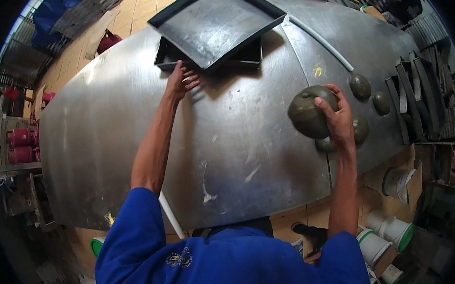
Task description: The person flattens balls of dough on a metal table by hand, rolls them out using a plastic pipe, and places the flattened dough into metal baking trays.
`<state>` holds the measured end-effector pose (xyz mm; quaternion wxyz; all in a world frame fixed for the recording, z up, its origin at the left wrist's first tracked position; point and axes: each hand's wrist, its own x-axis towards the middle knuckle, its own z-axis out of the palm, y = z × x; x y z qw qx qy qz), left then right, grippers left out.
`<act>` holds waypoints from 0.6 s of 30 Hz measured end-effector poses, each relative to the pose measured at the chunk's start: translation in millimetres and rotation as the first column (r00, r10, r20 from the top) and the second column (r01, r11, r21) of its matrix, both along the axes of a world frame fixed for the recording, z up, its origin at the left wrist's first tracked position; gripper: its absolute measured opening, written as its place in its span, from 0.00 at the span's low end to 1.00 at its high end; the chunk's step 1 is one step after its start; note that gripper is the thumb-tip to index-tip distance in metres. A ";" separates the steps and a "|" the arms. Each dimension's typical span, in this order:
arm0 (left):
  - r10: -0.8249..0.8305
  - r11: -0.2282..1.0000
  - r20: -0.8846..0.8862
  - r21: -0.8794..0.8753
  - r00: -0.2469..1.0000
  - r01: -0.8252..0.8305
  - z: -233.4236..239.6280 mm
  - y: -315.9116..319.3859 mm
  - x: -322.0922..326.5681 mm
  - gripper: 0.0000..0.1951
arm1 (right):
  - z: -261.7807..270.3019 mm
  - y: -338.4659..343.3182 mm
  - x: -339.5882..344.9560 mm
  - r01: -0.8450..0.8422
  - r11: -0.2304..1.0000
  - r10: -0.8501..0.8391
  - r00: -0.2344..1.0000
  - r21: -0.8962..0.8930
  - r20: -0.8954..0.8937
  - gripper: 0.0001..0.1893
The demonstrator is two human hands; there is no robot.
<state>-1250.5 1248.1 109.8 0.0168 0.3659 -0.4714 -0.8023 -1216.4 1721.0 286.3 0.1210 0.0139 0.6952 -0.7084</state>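
Observation:
My right hand (338, 114) grips a large dark green ball of dough (312, 110) above the metal table (113, 134). Several smaller dough balls lie beside and partly behind it, such as one (360, 87) near the end of a white rod (321, 42) and another (381, 103) farther right. My left hand (183, 79) has its fingers spread and holds nothing visible. It is by the near edge of a dark metal tray (215, 26), which sits turned askew over another dark tray (168, 54); whether the hand touches a tray is unclear.
Dark metal pans (412, 95) stand on edge at the table's right. Another white rod (171, 215) shows by my left elbow. White buckets (372, 247) are on the floor at lower right, and pink gas cylinders (21, 137) lie at far left. A seam crosses the tabletop.

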 end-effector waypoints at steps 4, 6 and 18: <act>-0.275 0.887 -0.017 -0.391 0.961 0.247 43.6 32.2 130.7 0.30 | 3.4 -82.7 90.8 -0.019 0.983 0.020 1.000 0.184 -0.002 0.30; -0.330 0.851 -0.029 -0.443 0.943 0.284 63.6 52.6 194.0 0.28 | -51.2 -107.5 124.6 -0.092 0.888 0.104 0.995 0.451 -0.001 0.34; -0.697 0.043 0.127 -0.975 0.706 0.218 -41.7 160.8 285.4 0.35 | -180.6 -161.3 133.4 -0.136 0.482 0.448 0.887 0.866 -0.110 0.43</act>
